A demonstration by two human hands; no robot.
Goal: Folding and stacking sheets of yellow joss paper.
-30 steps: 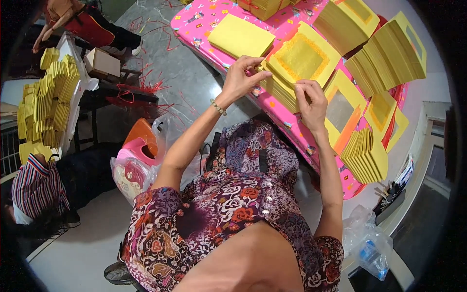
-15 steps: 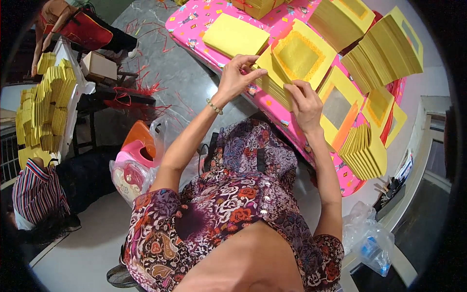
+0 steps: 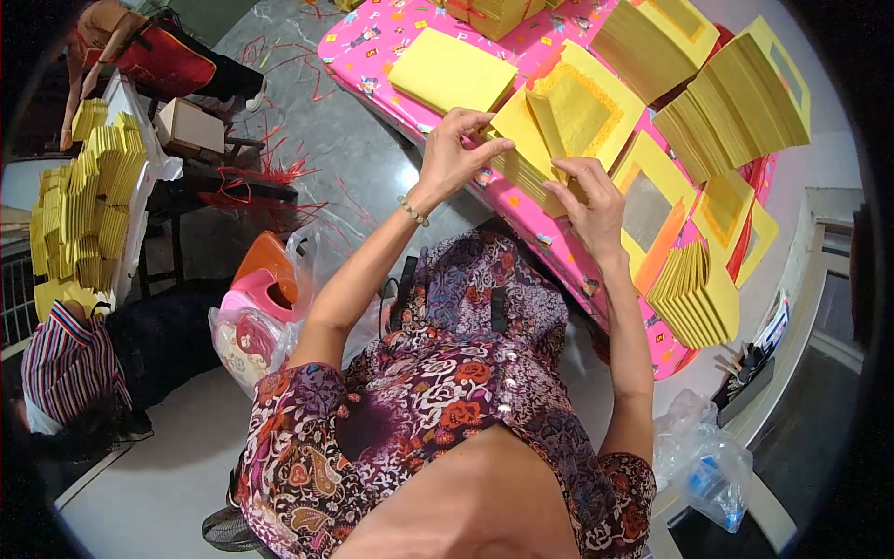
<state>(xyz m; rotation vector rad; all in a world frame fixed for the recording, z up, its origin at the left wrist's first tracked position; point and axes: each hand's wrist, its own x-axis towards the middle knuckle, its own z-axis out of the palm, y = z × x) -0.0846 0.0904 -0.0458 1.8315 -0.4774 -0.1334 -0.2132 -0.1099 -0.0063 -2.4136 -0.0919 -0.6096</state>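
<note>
Bench [image 3: 368,63] first: pink cover under everything. If the cover slips, your piles go with it.

Tall yellow bundle [image 3: 736,107], right side: leaning and fanned. A bump from your right arm could topple it.

Yellow stack [image 3: 527,177], on the bench's near edge between your hands: layers not squared. Uneven side pressure could shear it, maybe push sheets off the edge.

Folded flap [image 3: 550,123], on top of the stack, half-raised over the orange-bordered square: let go early and it could spring flat; press it skewed and you'd get a crooked crease.

Left hand [image 3: 454,158]: thumb and forefinger slightly apart at the stack's left corner; can't tell if they're pinching. Right hand [image 3: 593,200]: fingers bunched narrow by the near right edge; grip unclear too. Catch two layers and they'd misfeed.
</note>
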